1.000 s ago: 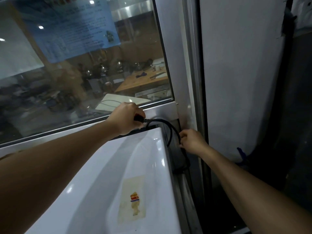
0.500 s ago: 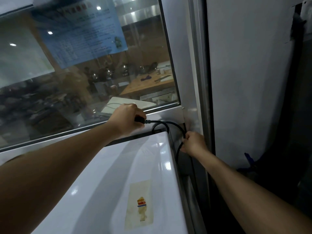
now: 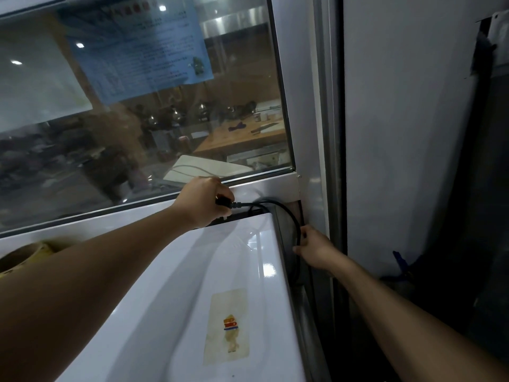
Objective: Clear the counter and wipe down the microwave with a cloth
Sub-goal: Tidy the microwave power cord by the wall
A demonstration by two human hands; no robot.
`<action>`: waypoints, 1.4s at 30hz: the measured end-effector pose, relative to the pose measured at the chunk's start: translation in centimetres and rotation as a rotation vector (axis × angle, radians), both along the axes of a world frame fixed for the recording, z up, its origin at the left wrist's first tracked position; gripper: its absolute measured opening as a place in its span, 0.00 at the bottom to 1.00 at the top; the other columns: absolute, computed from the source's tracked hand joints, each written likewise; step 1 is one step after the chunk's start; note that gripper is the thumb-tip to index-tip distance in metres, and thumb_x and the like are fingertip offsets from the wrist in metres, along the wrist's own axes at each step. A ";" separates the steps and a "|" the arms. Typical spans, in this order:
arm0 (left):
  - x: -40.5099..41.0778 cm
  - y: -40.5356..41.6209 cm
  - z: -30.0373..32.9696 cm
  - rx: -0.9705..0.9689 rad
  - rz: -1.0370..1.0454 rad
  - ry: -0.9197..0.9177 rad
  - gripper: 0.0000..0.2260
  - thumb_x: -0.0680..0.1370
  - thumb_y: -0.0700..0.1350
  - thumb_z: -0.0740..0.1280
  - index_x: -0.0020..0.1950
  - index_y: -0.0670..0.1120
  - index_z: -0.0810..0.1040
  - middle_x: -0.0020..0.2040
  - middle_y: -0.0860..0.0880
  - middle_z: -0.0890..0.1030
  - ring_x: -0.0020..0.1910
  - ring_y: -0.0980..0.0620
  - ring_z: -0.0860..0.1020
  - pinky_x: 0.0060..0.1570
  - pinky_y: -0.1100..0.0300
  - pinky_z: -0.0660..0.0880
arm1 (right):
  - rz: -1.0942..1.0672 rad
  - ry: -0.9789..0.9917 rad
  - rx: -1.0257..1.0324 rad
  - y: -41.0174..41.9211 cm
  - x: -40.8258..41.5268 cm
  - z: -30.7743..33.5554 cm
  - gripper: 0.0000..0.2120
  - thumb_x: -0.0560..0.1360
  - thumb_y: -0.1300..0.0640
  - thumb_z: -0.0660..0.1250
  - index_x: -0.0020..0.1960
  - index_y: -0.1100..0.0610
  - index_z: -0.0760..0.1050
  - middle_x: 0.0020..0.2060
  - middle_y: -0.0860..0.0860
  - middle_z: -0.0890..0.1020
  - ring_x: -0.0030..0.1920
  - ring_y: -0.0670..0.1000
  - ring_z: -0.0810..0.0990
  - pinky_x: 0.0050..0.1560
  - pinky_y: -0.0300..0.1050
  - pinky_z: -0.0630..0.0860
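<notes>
Behind the microwave, two hands work a black cord.

Below the window, the white microwave fills the near centre, a worn sticker on its top. The cord arcs over its far right corner and drops down the right side. The left hand is closed around the plug at the far edge; the right hand pinches the cord lower, beside the frame.

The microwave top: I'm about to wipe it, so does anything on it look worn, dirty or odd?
Yes. A sticker on the white microwave top, near its right edge, looks yellowed and stained, its print faded. Also, a black cord loops over the back right corner, held by the left hand and right hand.
</notes>
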State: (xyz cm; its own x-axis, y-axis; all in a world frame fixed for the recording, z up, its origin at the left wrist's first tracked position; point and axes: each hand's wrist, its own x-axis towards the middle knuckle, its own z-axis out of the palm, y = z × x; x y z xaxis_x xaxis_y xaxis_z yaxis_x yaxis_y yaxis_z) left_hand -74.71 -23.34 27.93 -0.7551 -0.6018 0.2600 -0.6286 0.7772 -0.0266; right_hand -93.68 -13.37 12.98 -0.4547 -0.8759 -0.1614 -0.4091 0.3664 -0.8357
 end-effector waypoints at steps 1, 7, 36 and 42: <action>0.0 0.1 0.0 -0.004 0.004 -0.003 0.09 0.70 0.44 0.72 0.50 0.49 0.83 0.44 0.48 0.78 0.46 0.47 0.76 0.45 0.57 0.74 | 0.005 -0.011 0.001 0.1 0.0 0.0 0.24 0.77 0.58 0.64 0.70 0.58 0.61 0.62 0.57 0.74 0.61 0.56 0.74 0.60 0.44 0.71; 0.1 0.7 0.0 0.006 0.040 0.015 0.10 0.72 0.43 0.71 0.52 0.47 0.83 0.48 0.46 0.80 0.48 0.46 0.76 0.48 0.54 0.76 | 0.011 -0.046 -0.016 1.1 0.4 0.2 0.30 0.75 0.57 0.67 0.73 0.58 0.58 0.64 0.56 0.73 0.63 0.56 0.73 0.64 0.46 0.70; 0.6 0.1 -0.4 -0.058 0.030 0.031 0.10 0.72 0.43 0.71 0.53 0.47 0.83 0.47 0.45 0.80 0.46 0.47 0.76 0.45 0.57 0.73 | 0.085 -0.367 -0.071 0.8 0.5 -0.9 0.41 0.74 0.68 0.66 0.77 0.52 0.45 0.75 0.57 0.59 0.73 0.55 0.61 0.71 0.47 0.63; 0.6 0.2 -0.4 -0.059 0.045 0.030 0.10 0.72 0.43 0.71 0.52 0.48 0.83 0.47 0.45 0.80 0.47 0.46 0.76 0.44 0.59 0.72 | 0.071 -0.361 -0.088 1.3 0.3 -0.5 0.41 0.73 0.67 0.68 0.77 0.54 0.47 0.75 0.57 0.59 0.73 0.54 0.61 0.68 0.44 0.63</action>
State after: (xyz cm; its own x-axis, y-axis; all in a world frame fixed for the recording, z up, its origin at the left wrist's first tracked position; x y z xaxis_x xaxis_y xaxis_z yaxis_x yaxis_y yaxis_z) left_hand -74.10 -23.13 27.56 -0.7190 -0.6182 0.3176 -0.6642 0.7457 -0.0522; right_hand -93.35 -12.05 12.47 -0.3199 -0.9209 -0.2229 -0.1038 0.2679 -0.9578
